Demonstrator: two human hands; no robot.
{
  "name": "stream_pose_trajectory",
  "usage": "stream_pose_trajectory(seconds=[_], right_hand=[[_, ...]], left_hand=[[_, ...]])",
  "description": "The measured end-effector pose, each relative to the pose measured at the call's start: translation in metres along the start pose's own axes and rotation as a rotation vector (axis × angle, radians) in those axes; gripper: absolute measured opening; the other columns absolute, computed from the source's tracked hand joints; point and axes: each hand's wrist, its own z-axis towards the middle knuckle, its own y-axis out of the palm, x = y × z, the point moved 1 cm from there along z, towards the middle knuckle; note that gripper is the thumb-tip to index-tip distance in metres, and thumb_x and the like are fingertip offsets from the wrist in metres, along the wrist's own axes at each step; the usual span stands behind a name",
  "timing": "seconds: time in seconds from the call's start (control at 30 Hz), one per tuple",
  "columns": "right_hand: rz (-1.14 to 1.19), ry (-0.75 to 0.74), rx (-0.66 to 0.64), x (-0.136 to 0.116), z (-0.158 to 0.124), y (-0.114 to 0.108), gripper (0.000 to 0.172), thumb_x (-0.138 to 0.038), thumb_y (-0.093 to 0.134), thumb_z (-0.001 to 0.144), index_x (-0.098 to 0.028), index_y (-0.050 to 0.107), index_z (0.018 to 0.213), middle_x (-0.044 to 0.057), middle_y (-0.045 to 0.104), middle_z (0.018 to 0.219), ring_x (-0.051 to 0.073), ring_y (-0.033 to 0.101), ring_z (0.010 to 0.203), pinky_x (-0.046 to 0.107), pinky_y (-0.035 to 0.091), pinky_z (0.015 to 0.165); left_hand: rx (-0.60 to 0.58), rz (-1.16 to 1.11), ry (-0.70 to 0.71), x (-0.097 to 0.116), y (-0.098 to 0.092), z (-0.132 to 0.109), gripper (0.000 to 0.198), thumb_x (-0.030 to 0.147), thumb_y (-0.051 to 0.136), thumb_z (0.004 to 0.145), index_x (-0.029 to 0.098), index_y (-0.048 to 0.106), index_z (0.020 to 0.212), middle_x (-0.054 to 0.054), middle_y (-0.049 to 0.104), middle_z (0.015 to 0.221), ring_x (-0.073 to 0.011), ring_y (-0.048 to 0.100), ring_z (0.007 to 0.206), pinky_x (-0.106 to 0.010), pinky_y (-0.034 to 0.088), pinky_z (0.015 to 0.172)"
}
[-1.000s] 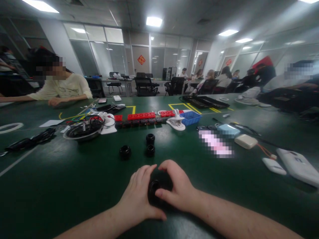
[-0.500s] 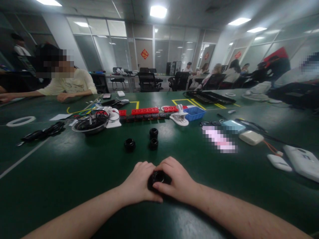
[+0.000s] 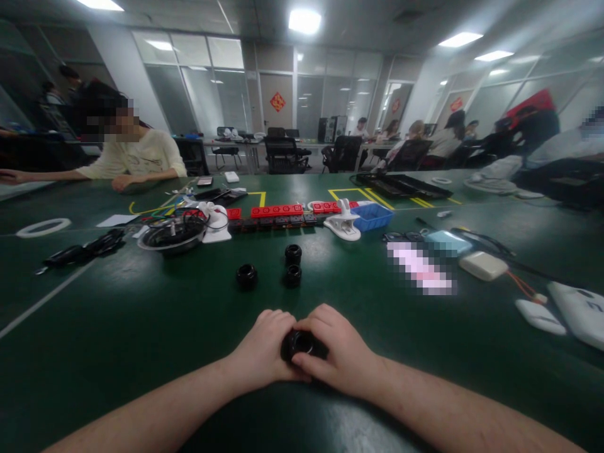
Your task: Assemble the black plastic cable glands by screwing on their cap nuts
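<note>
head view: both hands close in on one black ring (image 3: 296, 344) at the near middle of the table (image 3: 179, 308). the left hand (image 3: 268, 346) cups its left side, fingers bunched beyond it and thumb along the near side. the right hand (image 3: 336, 352) has a narrow grip on the right side, index finger over the far rim and thumb at the near edge. the ring's hole faces up and toward the viewer; whether its base touches the table cannot be told, as the hands hide it.

beyond the hands are three similar black pieces: a left piece (image 3: 246, 277) on its own, and a near piece (image 3: 293, 275) just in front of a far piece (image 3: 293, 254). farther off, a red strip (image 3: 277, 211) runs between a metal bowl (image 3: 147, 243) of cables and a white clip (image 3: 343, 228), which is beside a blue bin (image 3: 372, 219).
</note>
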Motion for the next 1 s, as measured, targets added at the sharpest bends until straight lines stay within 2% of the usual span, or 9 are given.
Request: stream_pose_trajectory(seconds=[0.27,0.9,1.0], right_hand=[[-0.003,-0.056,-0.014,-0.003,0.002,-0.001,0.023,-0.031,0.048,0.079,-0.015,0.056,0.094,0.006,0.056,0.080,0.019,0.047,0.076,0.034,0.039,0.070],[-0.036,-0.054,-0.028,-0.006,0.004,-0.002,0.021,-0.030,0.048,0.078,-0.015,0.056,0.092,0.006,0.056,0.080,0.018,0.047,0.074,0.034,0.040,0.070],[-0.031,-0.079,-0.037,-0.007,0.003,-0.002,0.023,-0.031,0.046,0.080,-0.016,0.055,0.095,0.006,0.057,0.082,0.019,0.047,0.078,0.035,0.038,0.073]], left_hand=[[-0.021,0.014,-0.011,0.008,-0.004,-0.002,0.028,0.041,0.063,0.063,0.018,0.051,0.076,0.000,0.053,0.076,-0.0179,0.048,0.073,-0.032,0.037,0.069],[-0.024,0.021,-0.013,0.013,-0.006,-0.003,0.024,0.034,0.062,0.063,0.018,0.051,0.078,0.000,0.054,0.077,-0.0183,0.049,0.075,-0.032,0.037,0.071],[-0.015,0.025,-0.009,0.012,-0.005,-0.003,0.023,0.035,0.061,0.064,0.018,0.050,0.075,0.000,0.053,0.075,-0.0181,0.049,0.073,-0.032,0.037,0.070]])
